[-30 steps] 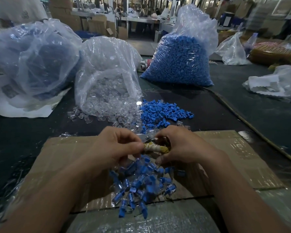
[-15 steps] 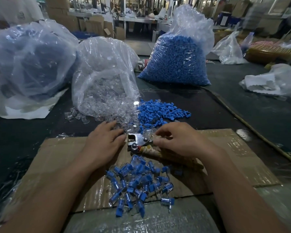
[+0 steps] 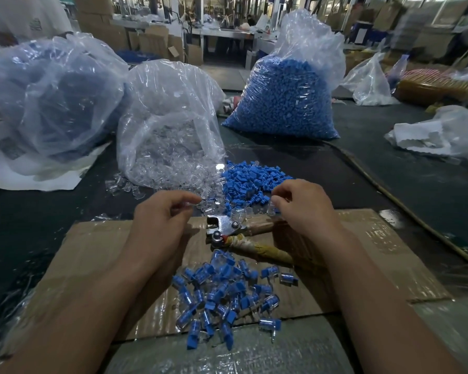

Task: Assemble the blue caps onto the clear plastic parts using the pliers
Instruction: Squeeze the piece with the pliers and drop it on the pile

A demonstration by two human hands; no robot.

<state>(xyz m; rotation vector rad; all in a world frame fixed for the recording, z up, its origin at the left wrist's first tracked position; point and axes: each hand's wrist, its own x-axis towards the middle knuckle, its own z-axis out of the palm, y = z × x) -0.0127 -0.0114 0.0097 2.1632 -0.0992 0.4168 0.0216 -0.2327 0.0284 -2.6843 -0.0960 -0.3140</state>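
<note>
The pliers point(image 3: 225, 228) lie on the cardboard point(image 3: 97, 252), jaws pointing left, their tape-wrapped handles running right under my right wrist. My left hand point(image 3: 160, 220) is just left of the jaws; its thumb and fingers pinch a clear plastic part point(image 3: 191, 205) at the edge of the spilled clear parts point(image 3: 200, 184). My right hand point(image 3: 304, 209) reaches over the near edge of the loose blue caps point(image 3: 250, 179) with its fingers curled down; what they hold is hidden. A heap of assembled blue-and-clear pieces point(image 3: 227, 298) lies between my forearms.
Behind the piles stand an open bag of clear parts point(image 3: 168, 125), a full bag of blue caps point(image 3: 284, 98) and a large bag point(image 3: 52, 98) at the left. White bags point(image 3: 438, 133) lie at the right. A raised seam point(image 3: 389, 195) crosses the dark table.
My right hand let go of the pliers, which now lie on the cardboard. Both hands moved forward, the left to the clear parts, the right to the blue caps.
</note>
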